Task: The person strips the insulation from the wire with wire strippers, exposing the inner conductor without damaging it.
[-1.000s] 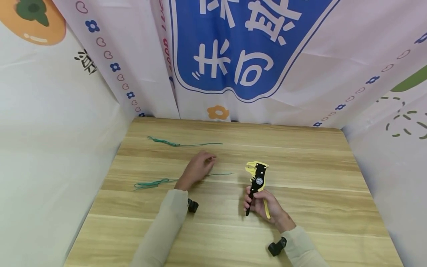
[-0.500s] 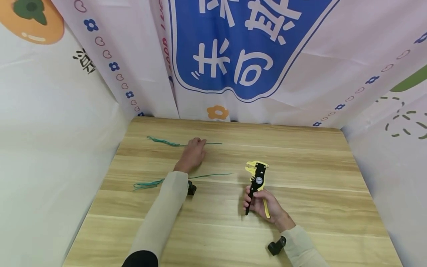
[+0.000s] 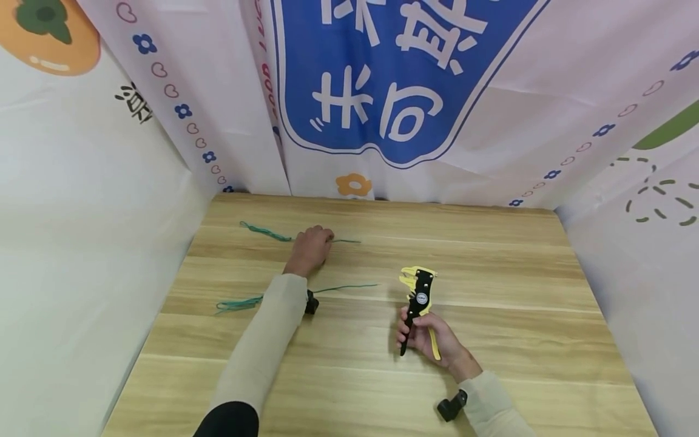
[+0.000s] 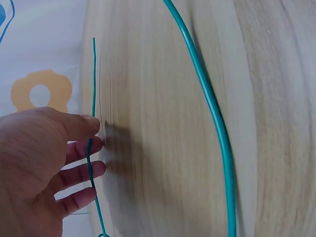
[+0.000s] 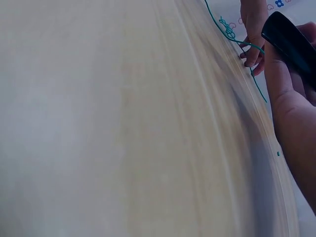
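Two green wires lie on the wooden table, each with a bundled left part and a loose straight end to the right. My left hand [image 3: 310,250] pinches the straight part of the far wire [image 3: 266,231] between thumb and fingers; in the left wrist view that wire [image 4: 94,69] passes beneath the thumb and across the fingers. The near wire [image 3: 238,304] lies partly under the left sleeve. My right hand [image 3: 439,343] grips yellow-and-black wire strippers [image 3: 422,294] by their handles, their yellow head pointing away from me. Only a dark handle [image 5: 289,42] of them shows in the right wrist view.
The wooden table [image 3: 519,291] is bounded by a printed cloth [image 3: 229,91] at the back and white cloth walls at the sides. Wrist cameras sit on both wrists. A small green speck [image 5: 278,153] shows near the table's edge in the right wrist view.
My left hand has moved away from beside the near wire to the far wire and taken hold of it. The far wire's free end has shifted slightly toward me. The right hand has stayed put.
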A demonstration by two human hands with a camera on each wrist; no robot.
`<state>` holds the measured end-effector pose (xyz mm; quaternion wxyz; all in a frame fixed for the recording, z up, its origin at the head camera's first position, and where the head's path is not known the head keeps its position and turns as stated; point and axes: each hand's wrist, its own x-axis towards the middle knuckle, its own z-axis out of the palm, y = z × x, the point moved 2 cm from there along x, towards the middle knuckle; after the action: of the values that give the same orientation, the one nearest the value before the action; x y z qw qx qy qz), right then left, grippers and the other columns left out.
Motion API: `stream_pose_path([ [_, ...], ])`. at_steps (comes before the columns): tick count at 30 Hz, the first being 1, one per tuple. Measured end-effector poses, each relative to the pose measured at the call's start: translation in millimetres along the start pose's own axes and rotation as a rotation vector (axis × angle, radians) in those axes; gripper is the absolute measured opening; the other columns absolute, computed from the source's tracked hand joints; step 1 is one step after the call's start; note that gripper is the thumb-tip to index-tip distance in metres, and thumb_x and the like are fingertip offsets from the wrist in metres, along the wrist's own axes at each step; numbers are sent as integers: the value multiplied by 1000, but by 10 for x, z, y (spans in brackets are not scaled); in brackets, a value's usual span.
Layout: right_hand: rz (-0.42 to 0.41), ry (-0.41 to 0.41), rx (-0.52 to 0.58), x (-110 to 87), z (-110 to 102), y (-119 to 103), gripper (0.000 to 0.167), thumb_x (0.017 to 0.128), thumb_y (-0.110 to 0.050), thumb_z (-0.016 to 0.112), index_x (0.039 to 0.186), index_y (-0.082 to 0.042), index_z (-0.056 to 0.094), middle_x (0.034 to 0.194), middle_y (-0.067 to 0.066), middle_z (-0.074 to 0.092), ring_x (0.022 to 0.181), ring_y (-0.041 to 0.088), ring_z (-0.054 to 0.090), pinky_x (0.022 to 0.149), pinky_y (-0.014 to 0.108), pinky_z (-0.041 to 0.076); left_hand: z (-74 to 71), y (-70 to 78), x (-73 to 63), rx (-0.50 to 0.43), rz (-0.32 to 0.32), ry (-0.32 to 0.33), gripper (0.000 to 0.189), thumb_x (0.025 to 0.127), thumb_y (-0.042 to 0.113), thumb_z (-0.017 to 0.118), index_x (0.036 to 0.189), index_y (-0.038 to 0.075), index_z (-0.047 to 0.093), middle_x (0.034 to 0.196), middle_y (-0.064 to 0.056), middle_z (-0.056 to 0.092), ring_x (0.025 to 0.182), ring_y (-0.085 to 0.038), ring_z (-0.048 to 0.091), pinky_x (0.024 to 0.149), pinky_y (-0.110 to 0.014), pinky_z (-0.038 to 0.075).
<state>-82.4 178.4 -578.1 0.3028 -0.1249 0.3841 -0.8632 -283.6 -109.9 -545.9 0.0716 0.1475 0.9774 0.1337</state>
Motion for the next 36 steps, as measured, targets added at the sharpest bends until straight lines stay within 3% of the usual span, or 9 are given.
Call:
stream_pose_path([
  [5, -8, -11, 6, -10, 14, 2, 22, 99, -8, 34, 112, -8, 51, 95, 4, 53, 89, 20, 55, 86, 39, 51, 2, -17, -43, -2, 3, 29, 22, 104, 23, 64, 120, 12, 75, 111, -9, 69, 104, -31, 63, 93, -52, 46],
  [12, -9, -14, 5, 0, 11, 6, 23, 99, -7, 34, 114, -7, 51, 95, 4, 54, 89, 20, 56, 86, 39, 51, 7, -21, -148, -75, 25, 78, 21, 106, 24, 62, 111, 14, 80, 109, -5, 73, 107, -30, 64, 105, -53, 38],
  [14, -9, -13, 5, 3, 11, 5, 23, 99, -7, 34, 114, -7, 51, 95, 4, 54, 89, 20, 56, 85, 39, 51, 9, -9, -171, -118, 54, 105, 23, 106, 21, 61, 102, 10, 81, 98, -5, 74, 96, -27, 66, 99, -49, 44],
  [16, -13, -14, 5, 8, 11, 3, 23, 99, -7, 34, 113, -7, 52, 94, 5, 53, 89, 21, 55, 85, 39, 51, 6, 9, -192, -184, 76, 121, 29, 106, 20, 60, 89, 7, 78, 81, -5, 69, 80, -24, 63, 84, -44, 49],
  [20, -13, -15, 5, 16, 10, 8, 23, 99, -6, 34, 114, -7, 51, 94, 5, 52, 88, 20, 55, 85, 38, 51, 1, 39, -236, -309, 89, 111, 38, 108, 23, 57, 76, 6, 68, 63, -5, 51, 60, -21, 47, 64, -39, 41],
  [24, -10, -22, 7, 19, 14, 18, 24, 99, -5, 32, 114, -7, 50, 94, 5, 52, 88, 20, 55, 85, 39, 52, 0, 60, -301, -355, 84, 106, 30, 107, 23, 59, 88, 8, 76, 74, -1, 59, 67, -18, 52, 68, -38, 45],
  [29, -15, -25, 3, 22, 32, 12, 23, 98, -5, 33, 114, -6, 50, 94, 5, 51, 88, 20, 55, 85, 39, 52, 6, 104, -391, -367, 137, 141, 26, 106, 24, 62, 95, 8, 79, 87, -2, 66, 76, -18, 58, 72, -38, 50],
  [36, -6, -23, -7, 37, 60, 11, 22, 98, -5, 34, 113, -6, 50, 93, 5, 52, 88, 20, 55, 85, 40, 53, 34, 159, -502, -600, 191, 151, 31, 106, 21, 59, 86, 3, 73, 83, -2, 63, 71, -18, 54, 68, -37, 47],
])
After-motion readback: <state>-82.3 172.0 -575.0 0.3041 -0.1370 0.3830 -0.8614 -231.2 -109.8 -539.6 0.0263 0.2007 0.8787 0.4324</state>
